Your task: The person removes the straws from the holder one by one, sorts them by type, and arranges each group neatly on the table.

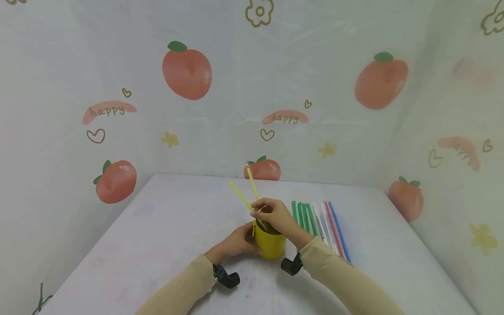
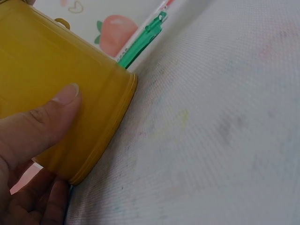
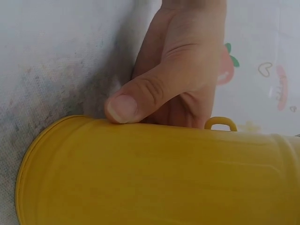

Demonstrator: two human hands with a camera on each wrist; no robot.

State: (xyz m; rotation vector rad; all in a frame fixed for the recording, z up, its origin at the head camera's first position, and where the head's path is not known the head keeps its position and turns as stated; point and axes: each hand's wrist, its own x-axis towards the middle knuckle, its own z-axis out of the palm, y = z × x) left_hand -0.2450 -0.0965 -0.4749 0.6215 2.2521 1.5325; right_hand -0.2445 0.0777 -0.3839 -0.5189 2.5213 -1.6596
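A small yellow bucket (image 1: pixel 270 243) with little loop handles (image 3: pixel 221 123) stands on the table. My left hand (image 1: pixel 235 241) grips it from the left; in the left wrist view the thumb (image 2: pixel 47 119) presses its side near the base. Above the rim, my right hand (image 1: pixel 275 215) pinches a thin yellow straw (image 1: pixel 241 194) that leans left, its lower end inside the bucket. A second yellow straw (image 1: pixel 252 181), with a clear tip, rises behind the right hand, which hides its lower part. In the right wrist view only the left hand shows, at the bucket's wall.
Right of the bucket lies a row of thin straw-like sticks: several green ones (image 1: pixel 306 217), then white (image 1: pixel 320 222), red (image 1: pixel 334 227) and blue (image 1: pixel 340 229). The right forearm covers their near ends. A printed cloth (image 1: pixel 228 109) hangs behind the white table (image 1: pixel 177 218).
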